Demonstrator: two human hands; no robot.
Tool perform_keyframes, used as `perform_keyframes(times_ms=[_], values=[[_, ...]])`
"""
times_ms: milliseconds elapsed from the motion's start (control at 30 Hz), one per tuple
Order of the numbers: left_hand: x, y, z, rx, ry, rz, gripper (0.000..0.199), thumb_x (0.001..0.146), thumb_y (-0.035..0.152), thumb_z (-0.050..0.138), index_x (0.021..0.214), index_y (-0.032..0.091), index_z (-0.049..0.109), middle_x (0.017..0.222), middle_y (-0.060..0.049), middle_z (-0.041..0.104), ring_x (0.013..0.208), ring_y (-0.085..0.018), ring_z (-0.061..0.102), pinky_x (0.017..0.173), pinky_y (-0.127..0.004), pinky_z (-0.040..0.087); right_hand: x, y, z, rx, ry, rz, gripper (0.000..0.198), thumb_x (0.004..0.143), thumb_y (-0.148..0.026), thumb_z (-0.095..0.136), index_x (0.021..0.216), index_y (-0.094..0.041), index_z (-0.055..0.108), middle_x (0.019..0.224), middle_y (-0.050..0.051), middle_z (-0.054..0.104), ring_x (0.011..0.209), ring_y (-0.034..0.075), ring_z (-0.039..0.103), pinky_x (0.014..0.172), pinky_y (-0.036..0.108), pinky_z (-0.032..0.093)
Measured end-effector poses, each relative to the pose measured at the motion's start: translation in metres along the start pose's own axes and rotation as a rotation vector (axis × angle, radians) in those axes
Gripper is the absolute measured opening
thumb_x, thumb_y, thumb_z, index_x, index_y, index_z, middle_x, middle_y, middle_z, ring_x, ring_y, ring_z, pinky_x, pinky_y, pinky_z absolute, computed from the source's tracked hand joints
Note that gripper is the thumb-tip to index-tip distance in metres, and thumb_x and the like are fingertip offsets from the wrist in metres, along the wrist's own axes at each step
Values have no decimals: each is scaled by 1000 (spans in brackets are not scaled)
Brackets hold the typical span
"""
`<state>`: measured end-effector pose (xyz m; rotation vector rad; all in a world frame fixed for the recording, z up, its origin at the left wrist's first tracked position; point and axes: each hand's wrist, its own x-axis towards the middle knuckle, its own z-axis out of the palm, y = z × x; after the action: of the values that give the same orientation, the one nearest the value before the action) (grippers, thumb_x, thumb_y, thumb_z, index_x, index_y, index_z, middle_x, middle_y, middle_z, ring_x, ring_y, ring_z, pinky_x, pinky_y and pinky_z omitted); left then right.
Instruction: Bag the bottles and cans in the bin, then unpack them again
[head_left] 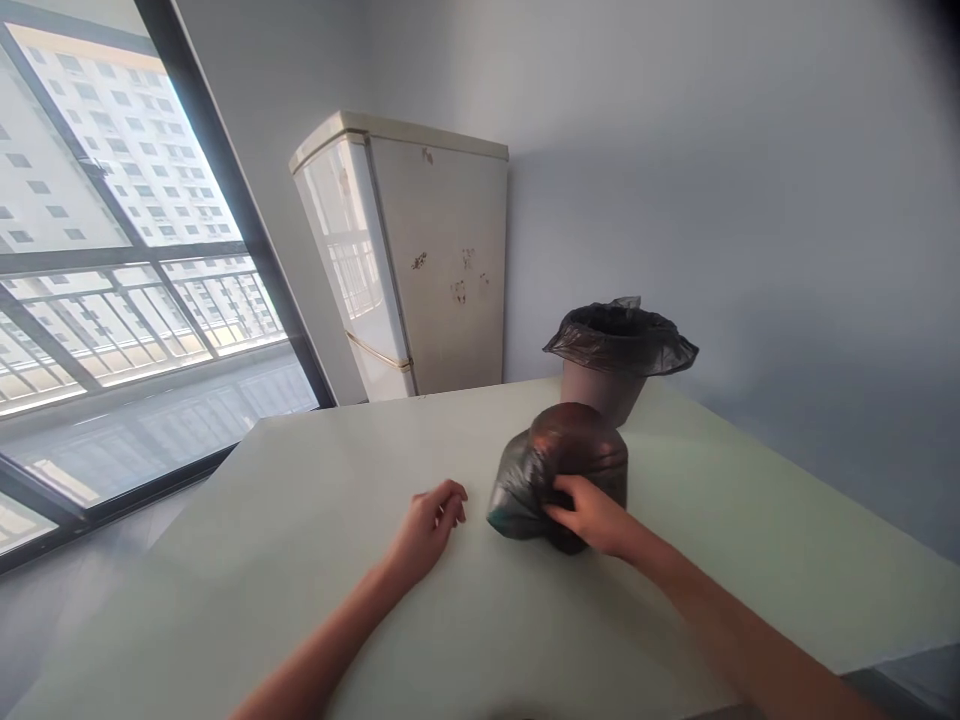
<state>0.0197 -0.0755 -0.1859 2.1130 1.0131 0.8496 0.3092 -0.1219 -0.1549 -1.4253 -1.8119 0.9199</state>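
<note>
A dark, bulging black plastic bag (517,485) lies on the pale table, with a rounded reddish-brown form (577,435) showing through or beside the film. I cannot make out what is inside. My right hand (589,515) pinches the near side of the bag, thumb and fingers pressed into the film. To the left of the bag, apart from it, my left hand (431,525) rests near the tabletop with fingers loosely bent and nothing in them. Just behind the bag stands a brownish trash bin (596,390), its rim covered by a black liner (637,355) folded outward.
The pale green table (375,450) spreads beneath both arms. Beyond its far edge stands an old white refrigerator (450,220) with rusty patches. A glass sliding door (135,250) is at left, and a grey wall (712,150) runs along the right.
</note>
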Motion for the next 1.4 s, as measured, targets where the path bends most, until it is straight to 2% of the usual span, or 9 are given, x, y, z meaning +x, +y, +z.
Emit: perform_keyframes(times_ms=[300,500,600,700,833,933,1100,1267,1400], values=[[-3,-32,-34,106,307,181,24,100,22,52,121,24,62,117,-9,63,96,-18,64,83,-32,54,64,-30,53,183,-316,-225,38,93,-55,66,96,-17,63,96,4,68,88,21,62,77,31,49],[-2,-26,-38,124,288,327,25,101,23,54,124,24,64,123,-11,64,115,-25,59,102,-43,48,64,-3,45,460,91,-268,40,107,-57,34,105,-22,54,86,4,67,78,18,61,75,32,48],[-5,-23,-35,165,255,364,34,97,28,65,131,25,63,125,-11,62,116,-26,58,102,-44,49,64,14,42,236,201,-294,28,104,-45,49,92,-22,60,74,2,61,68,18,56,67,32,45],[-5,-25,-31,257,220,406,42,92,33,74,133,28,63,119,-9,64,109,-25,59,98,-44,49,60,16,43,-10,85,-485,8,92,-26,63,95,-21,69,91,7,66,83,22,61,75,35,50],[-4,-29,-24,308,222,478,20,95,30,68,114,25,69,114,-9,62,102,-23,59,93,-41,51,53,3,55,-135,-96,-688,42,90,-19,66,132,-23,64,117,11,69,107,26,59,95,41,49],[-6,-29,-24,204,298,433,15,102,23,52,103,22,67,119,-11,58,105,-22,60,93,-38,51,51,0,66,-283,-93,-696,50,92,-28,72,139,-20,58,115,11,70,104,26,58,96,44,47],[-8,-28,-30,-31,405,226,19,107,32,42,107,23,59,108,-8,63,102,-21,62,91,-35,50,54,6,67,-278,61,-664,7,93,-18,63,99,-21,67,91,7,66,88,23,55,84,41,46],[-5,-31,-35,-148,637,21,25,108,41,42,97,23,56,94,-3,62,89,-18,58,83,-31,47,54,6,52,-127,290,-598,22,81,-10,60,99,-22,60,110,10,64,98,26,58,91,44,50],[-4,-26,-39,-118,627,33,22,107,39,45,101,23,59,96,-4,62,93,-19,58,85,-32,47,53,10,52,23,211,-446,46,81,-7,52,123,-25,60,115,7,71,107,24,67,100,43,53]])
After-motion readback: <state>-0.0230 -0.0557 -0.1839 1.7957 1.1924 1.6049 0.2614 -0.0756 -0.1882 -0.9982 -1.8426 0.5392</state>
